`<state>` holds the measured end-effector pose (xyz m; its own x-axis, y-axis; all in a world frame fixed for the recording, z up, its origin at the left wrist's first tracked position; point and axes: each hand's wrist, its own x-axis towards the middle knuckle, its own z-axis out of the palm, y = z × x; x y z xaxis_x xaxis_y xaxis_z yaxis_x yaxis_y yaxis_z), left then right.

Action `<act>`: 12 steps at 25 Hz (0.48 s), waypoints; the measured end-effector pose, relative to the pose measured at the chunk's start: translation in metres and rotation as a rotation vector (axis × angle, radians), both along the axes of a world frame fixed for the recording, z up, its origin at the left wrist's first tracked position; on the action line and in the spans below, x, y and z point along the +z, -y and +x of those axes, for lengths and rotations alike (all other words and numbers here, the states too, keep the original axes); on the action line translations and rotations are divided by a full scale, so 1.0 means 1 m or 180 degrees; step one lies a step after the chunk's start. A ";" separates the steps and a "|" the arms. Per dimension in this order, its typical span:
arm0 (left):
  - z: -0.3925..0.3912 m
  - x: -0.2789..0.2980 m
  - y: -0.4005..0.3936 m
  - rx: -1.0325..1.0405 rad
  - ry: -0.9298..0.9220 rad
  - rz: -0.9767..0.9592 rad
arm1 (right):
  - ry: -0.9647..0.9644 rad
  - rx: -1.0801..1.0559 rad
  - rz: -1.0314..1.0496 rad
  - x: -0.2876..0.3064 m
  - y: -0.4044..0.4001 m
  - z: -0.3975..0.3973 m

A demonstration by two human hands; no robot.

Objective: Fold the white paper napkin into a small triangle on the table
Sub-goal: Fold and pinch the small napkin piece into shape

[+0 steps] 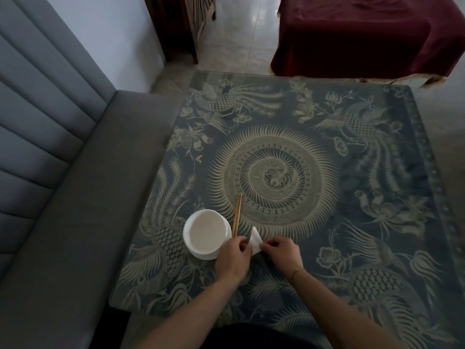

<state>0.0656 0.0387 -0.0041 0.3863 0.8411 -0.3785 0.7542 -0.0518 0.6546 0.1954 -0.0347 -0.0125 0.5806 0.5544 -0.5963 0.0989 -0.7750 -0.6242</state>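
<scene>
A small white paper napkin (256,240) lies on the patterned blue table (327,197), folded to a pointed shape with its tip toward the far side. My left hand (232,258) pinches its left edge with thumb and fingers. My right hand (283,254) pinches its right edge. Both hands cover the napkin's near part, so its full outline is hidden.
A white bowl on a white plate (206,234) stands just left of my left hand. A pair of wooden chopsticks (236,215) lies beside it, pointing away. A grey sofa (63,197) runs along the table's left side. A dark red cloth-covered table (364,34) stands beyond.
</scene>
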 end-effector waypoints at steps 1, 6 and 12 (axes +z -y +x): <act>-0.001 -0.001 0.002 -0.0010 -0.0016 -0.0013 | 0.0067 0.0060 -0.0003 -0.001 -0.001 0.000; -0.005 -0.002 0.005 0.0019 -0.0056 -0.0057 | 0.0397 0.0330 0.0085 0.000 -0.009 -0.001; -0.004 0.002 0.006 0.0069 -0.0013 0.0046 | 0.0556 0.0108 0.0179 0.001 -0.018 -0.006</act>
<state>0.0621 0.0332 -0.0024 0.3665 0.8546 -0.3678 0.7578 -0.0449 0.6509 0.1898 -0.0169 -0.0113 0.6529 0.6051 -0.4555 0.2351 -0.7336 -0.6376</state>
